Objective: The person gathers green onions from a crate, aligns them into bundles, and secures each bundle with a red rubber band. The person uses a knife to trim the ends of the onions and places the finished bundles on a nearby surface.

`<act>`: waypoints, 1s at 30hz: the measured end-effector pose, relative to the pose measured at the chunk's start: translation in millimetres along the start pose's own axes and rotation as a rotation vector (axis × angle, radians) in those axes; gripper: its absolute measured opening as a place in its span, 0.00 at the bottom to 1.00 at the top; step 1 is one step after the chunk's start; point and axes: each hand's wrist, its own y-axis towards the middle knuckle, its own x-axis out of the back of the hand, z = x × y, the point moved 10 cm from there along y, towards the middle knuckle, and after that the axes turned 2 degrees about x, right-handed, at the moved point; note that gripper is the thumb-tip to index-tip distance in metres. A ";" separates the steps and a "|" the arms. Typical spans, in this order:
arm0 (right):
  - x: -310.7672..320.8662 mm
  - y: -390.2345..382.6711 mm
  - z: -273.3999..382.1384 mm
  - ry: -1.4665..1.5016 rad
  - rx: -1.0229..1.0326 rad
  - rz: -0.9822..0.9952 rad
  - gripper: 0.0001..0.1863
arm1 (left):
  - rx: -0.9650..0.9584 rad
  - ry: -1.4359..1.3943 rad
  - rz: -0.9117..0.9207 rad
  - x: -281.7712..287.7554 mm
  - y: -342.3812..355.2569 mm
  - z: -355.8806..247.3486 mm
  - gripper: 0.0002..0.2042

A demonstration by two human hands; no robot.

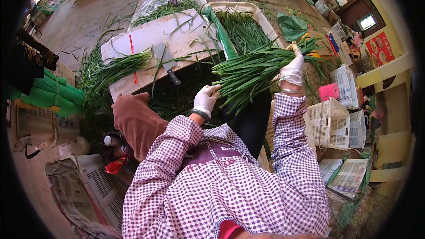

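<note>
A large bunch of green chives is held up in front of me, lying crosswise. My right hand, in a white glove, is closed around the bunch near its right end. At the left end of the leaves is my left hand, also gloved, its fingers pinched on leaf ends. A cleaver with a dark handle lies on the white board, its handle over the board's near edge. Left of it, more chives rest on the board beside a red strip.
A pale plastic crate filled with chives stands beyond the bunch. Loose leaves litter the floor. Green rolled bundles lie at left. White crates and a pink container are at right. A brown cloth covers my left knee.
</note>
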 end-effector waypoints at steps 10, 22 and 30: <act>-14.6 -13.8 -18.5 0.049 -0.110 0.001 0.07 | -0.262 0.077 -0.003 5.9 -4.4 -15.5 0.09; -16.3 -6.1 -21.9 0.025 -0.094 0.064 0.07 | -0.304 0.066 -0.008 -0.1 -5.7 -12.8 0.11; -23.6 -6.1 -19.0 0.023 -0.064 0.129 0.07 | -0.342 0.008 -0.043 -3.5 -1.5 4.2 0.12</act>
